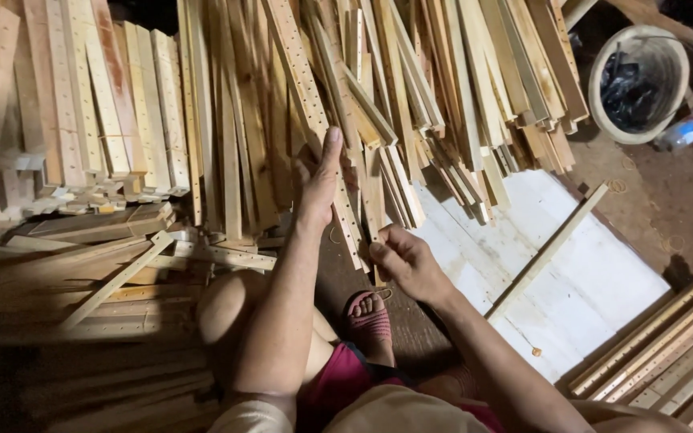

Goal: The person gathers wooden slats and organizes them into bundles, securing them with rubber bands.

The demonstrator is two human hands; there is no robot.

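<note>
Wooden slats everywhere, pale pine, a big loose pile [411, 88] fanned out on the floor ahead of my hands. Left hand [320, 188] is flat and open, fingers straight, pressed against one long perforated slat [314, 120] running up and away from the grip; it grasps nothing, just rests on it. Right hand [407, 261] is curled nearly closed, pinching the near end of a thin slat [380, 216] just right of the left grip. I judge this as the picking step: one strip being singled out of the pile. Next move calls for a firm pull toward me without dragging neighbours. White board [571, 289] lies right of the right grip, lone strip [551, 248] across it. Bucket [639, 80] far beyond.
</note>
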